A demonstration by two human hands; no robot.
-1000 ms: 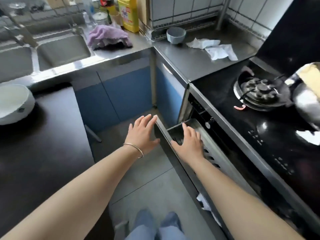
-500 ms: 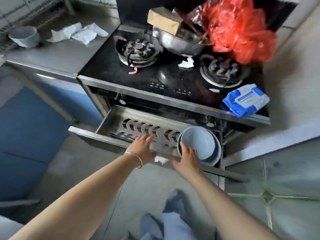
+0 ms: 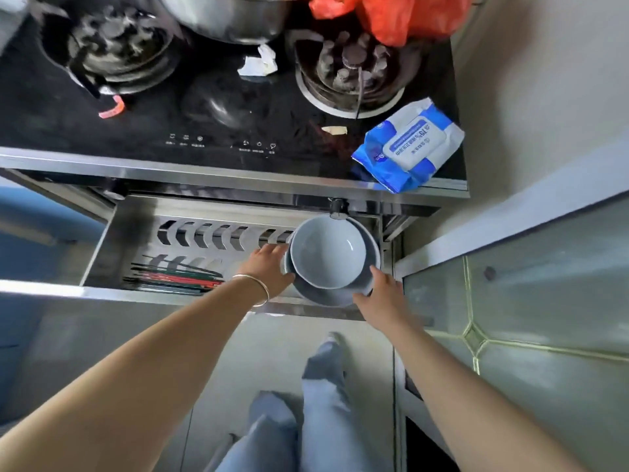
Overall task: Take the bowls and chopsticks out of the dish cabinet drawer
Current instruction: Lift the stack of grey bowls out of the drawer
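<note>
The steel dish cabinet drawer stands pulled out under the stove. At its right end sits a stack of grey-blue bowls: a smaller bowl nested in a larger bowl. My left hand grips the stack's left rim, and my right hand holds its front right rim. A bundle of red and green chopsticks lies flat in the drawer's front left part, left of my left hand.
Above the drawer is a black gas stove with two burners, a steel pot and a red plastic bag. A blue wet-wipes pack lies on its right front corner. Tiled floor lies below; my legs show there.
The view has swung down over the open drawer. Both hands moved from the drawer's front edge onto the bowl stack, left hand shifting right to its rim.
</note>
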